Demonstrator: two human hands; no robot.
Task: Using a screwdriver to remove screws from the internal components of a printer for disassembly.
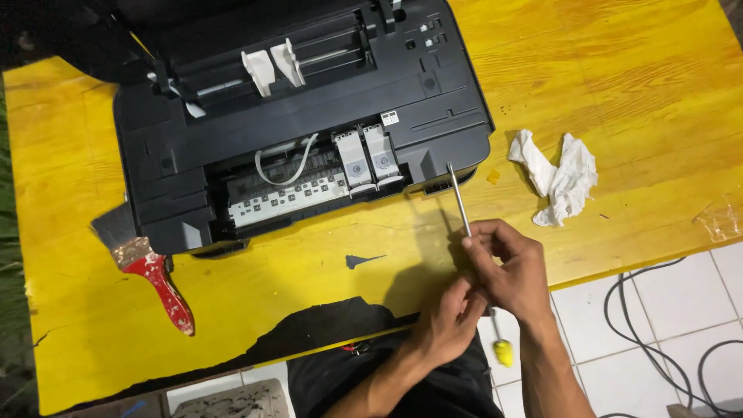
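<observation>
A black printer (pixel 309 101) lies opened on the yellow table (pixel 619 85), with two grey ink cartridges (pixel 368 157) showing in its front bay. My right hand (pixel 507 267) grips a long screwdriver (pixel 460 201). Its metal tip touches the printer's front right corner, and its yellow handle end (pixel 503 353) sticks out below my wrist. My left hand (pixel 445 325) is just below the right one, with its fingers closed on the screwdriver's handle.
A paint brush with a red handle (pixel 159 282) lies at the printer's front left. A crumpled white tissue (pixel 559 178) sits to the right, and a clear plastic scrap (pixel 720 220) lies near the table's edge. Black cables (pixel 658 310) run over the white tiled floor.
</observation>
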